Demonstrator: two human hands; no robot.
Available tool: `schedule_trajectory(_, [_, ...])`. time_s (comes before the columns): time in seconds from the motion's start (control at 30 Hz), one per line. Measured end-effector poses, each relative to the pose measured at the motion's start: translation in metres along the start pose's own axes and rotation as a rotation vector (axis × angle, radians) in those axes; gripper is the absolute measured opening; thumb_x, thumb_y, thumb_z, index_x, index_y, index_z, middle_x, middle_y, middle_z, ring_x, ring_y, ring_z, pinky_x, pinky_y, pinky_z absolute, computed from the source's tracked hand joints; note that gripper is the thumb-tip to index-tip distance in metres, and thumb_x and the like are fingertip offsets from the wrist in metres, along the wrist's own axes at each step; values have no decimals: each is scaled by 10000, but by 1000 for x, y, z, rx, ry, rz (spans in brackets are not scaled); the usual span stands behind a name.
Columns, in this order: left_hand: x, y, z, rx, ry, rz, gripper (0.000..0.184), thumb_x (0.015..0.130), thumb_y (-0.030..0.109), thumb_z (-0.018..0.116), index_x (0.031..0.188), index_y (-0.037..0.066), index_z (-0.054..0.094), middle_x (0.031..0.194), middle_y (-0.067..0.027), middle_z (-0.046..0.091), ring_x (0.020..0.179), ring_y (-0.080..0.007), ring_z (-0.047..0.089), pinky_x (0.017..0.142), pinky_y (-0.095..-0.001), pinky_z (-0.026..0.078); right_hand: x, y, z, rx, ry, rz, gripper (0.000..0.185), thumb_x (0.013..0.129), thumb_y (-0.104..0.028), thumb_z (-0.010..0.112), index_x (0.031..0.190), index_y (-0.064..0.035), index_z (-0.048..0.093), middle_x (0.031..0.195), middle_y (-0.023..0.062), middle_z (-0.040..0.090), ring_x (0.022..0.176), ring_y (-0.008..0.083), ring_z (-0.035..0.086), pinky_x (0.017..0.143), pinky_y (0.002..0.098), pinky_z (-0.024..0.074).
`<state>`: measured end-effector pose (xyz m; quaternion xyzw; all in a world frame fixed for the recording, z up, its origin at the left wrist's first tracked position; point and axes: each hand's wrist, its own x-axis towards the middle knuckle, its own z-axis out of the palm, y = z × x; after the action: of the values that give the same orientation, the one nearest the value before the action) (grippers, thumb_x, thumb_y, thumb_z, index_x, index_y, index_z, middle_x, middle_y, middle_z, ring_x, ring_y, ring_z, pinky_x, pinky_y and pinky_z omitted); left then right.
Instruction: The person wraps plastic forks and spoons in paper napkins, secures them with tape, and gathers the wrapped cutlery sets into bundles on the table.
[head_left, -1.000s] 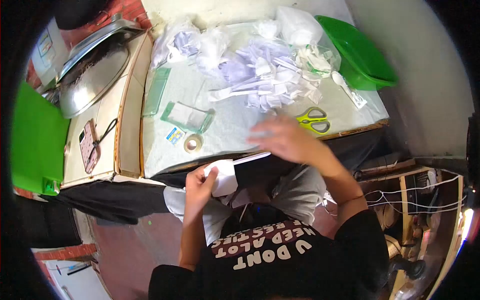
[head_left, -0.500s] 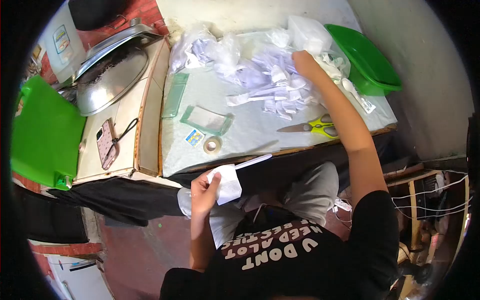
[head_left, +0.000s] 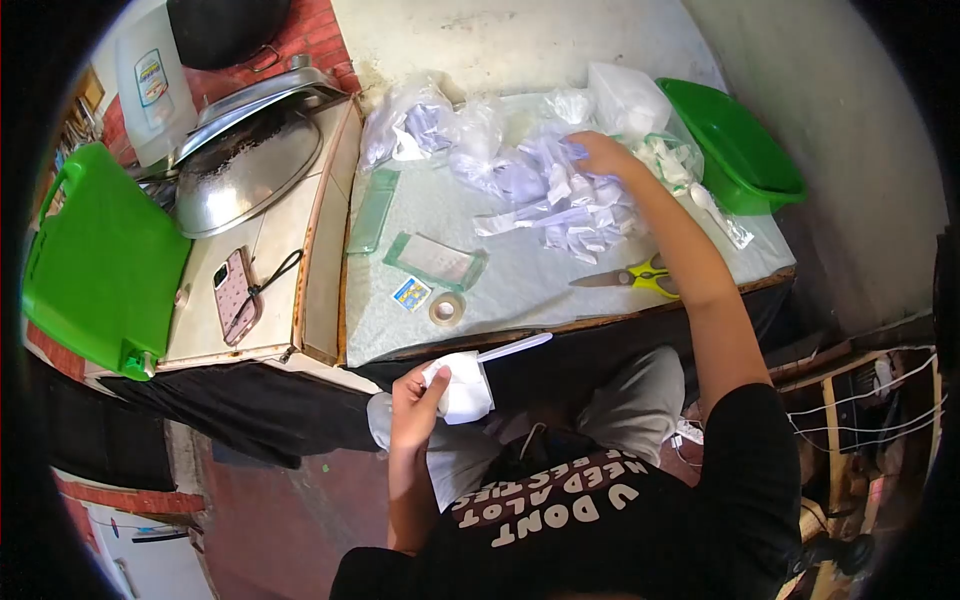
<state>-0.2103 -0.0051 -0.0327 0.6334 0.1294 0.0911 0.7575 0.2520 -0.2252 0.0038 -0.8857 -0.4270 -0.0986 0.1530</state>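
Observation:
My left hand is closed on a folded white paper napkin, held low in front of the table's edge. A white plastic utensil handle sticks out of the napkin to the right; its other end is hidden. My right hand reaches over the far part of a heap of white wrapped strips. Its fingers are bent down onto the heap, and what they pinch, if anything, cannot be made out. Below my right forearm lie yellow-green scissors. A white plastic spoon rests right of that forearm.
A tape roll, a small blue-yellow packet and clear greenish wrappers lie on the left of the table. Clear bags and a green basin stand behind. A phone and metal lids occupy the tiled counter.
My right hand has shifted slightly left over the heap. My left hand still holds the napkin, its thumb now farther over the paper. The whole view has shifted a little.

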Motion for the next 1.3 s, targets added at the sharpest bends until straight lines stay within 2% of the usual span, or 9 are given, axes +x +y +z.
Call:
schedule_trajectory(0.1, [1, -3, -1, -12, -3, -16, 208, 916, 141, 561, 999, -33, 638, 819, -10, 646, 693, -41, 554, 626, -189, 426, 12, -19, -4, 126, -175, 338, 536, 813, -444, 516, 1277, -179, 492, 1241, 165, 537, 1137, 335, 511, 943, 466, 403])
schedule_trajectory(0.2, [2, -8, -1, -13, -25, -20, 203, 917, 144, 560, 991, -28, 639, 810, -3, 643, 685, -38, 549, 621, -187, 422, -7, -95, -21, -110, -230, 475, 580, 842, -488, 456, 1317, -155, 441, 1253, 154, 534, 1185, 349, 469, 988, 580, 294])
schedule_trajectory(0.3, [3, -4, 3, -17, -30, -24, 207, 917, 153, 563, 989, -25, 640, 805, 0, 642, 680, -36, 546, 619, -186, 420, -19, -112, -2, -247, -242, 329, 577, 871, -474, 428, 1318, -109, 433, 1260, 154, 531, 1191, 347, 467, 983, 662, 198])
schedule_trajectory(0.4, [3, -4, 2, -23, -28, -22, 213, 915, 163, 567, 992, -22, 640, 808, -2, 645, 681, -37, 549, 621, -185, 421, -20, -125, -4, -225, -371, 367, 573, 877, -456, 419, 1312, -83, 429, 1255, 168, 527, 1192, 346, 464, 968, 676, 205])
schedule_trajectory(0.53, [4, -3, 0, -28, -22, -29, 216, 912, 166, 571, 995, -20, 642, 817, -8, 650, 690, -41, 557, 626, -186, 424, -1, -107, -17, -121, -54, 442, 451, 872, -309, 434, 1229, -41, 499, 1077, 166, 624, 1070, 344, 559, 960, 614, 298])
schedule_trajectory(0.63, [3, -4, -2, -34, -25, -35, 217, 911, 165, 573, 1000, -21, 640, 823, -13, 652, 697, -43, 562, 627, -186, 425, 32, -19, 12, -178, -42, 244, 318, 860, -262, 481, 1058, -34, 584, 1008, 183, 628, 998, 323, 587, 824, 501, 445])
schedule_trajectory(0.83, [1, -5, -2, -53, -26, -26, 224, 910, 162, 573, 1016, -26, 632, 832, -14, 653, 698, -44, 562, 627, -189, 426, 30, -15, 10, -324, -122, 481, 209, 801, -195, 560, 966, -139, 676, 983, 117, 652, 937, 305, 617, 796, 452, 483])
schedule_trajectory(1.03, [0, -6, -2, -48, 4, -49, 192, 906, 144, 564, 980, -17, 640, 822, -17, 653, 699, -55, 564, 645, -199, 423, 32, -17, 8, -397, -167, 370, 236, 818, -187, 541, 997, -120, 679, 1072, 119, 645, 1005, 284, 617, 809, 407, 497])
schedule_trajectory(1.3, [-3, 0, 0, -69, 19, -45, 182, 905, 138, 561, 974, -12, 640, 822, -22, 653, 703, -63, 569, 659, -201, 425, 31, -12, 6, -372, -204, 569, 238, 822, -153, 520, 1000, -112, 673, 1072, 108, 646, 997, 289, 621, 808, 409, 497])
